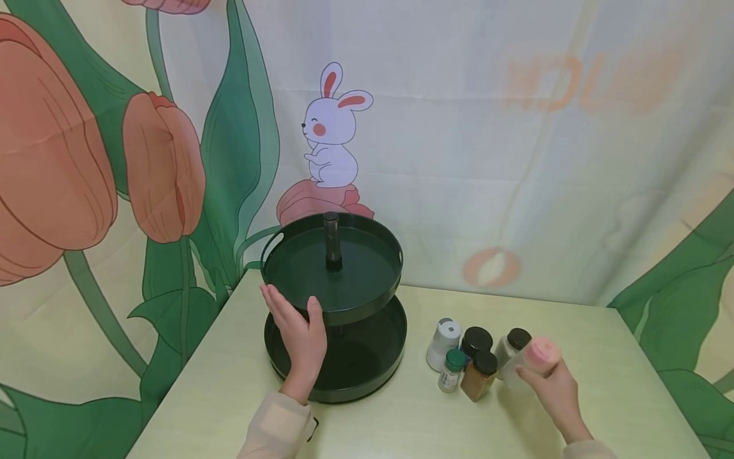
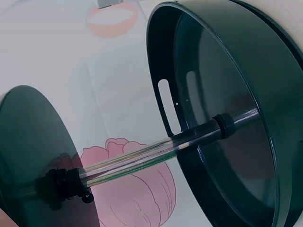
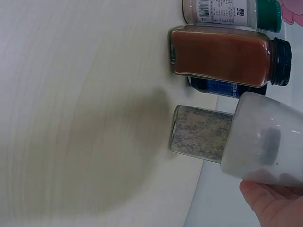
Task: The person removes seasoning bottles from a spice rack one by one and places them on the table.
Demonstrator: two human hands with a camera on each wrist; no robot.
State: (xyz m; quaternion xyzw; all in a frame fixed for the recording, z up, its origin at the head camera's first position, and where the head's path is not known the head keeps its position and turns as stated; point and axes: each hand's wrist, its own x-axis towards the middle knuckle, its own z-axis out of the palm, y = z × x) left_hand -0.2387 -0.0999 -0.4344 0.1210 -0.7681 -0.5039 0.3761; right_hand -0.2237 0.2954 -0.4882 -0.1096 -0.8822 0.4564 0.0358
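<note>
A dark green two-tier round tray stand (image 1: 355, 312) has a short post rising through its top tray. My left hand (image 1: 301, 338) lies with extended fingers against the upper tray's front left side. On the right, my right hand (image 1: 556, 392) holds a translucent white bottle (image 3: 265, 142) with a pink cap (image 1: 543, 354), raised above the table. Behind that bottle is a square jar of speckled seasoning (image 3: 201, 132) with a black lid (image 1: 518, 338), partly covered by it. Just left of it stands a square jar of reddish-brown powder (image 1: 478, 380).
Close by stand a small green-capped jar (image 1: 451, 371), a dark jar with a black lid (image 1: 477, 340) and a white bottle (image 1: 443, 346). They are grouped right of the stand on the pale table (image 1: 401, 427). A printed curtain (image 1: 459, 159) hangs behind the table.
</note>
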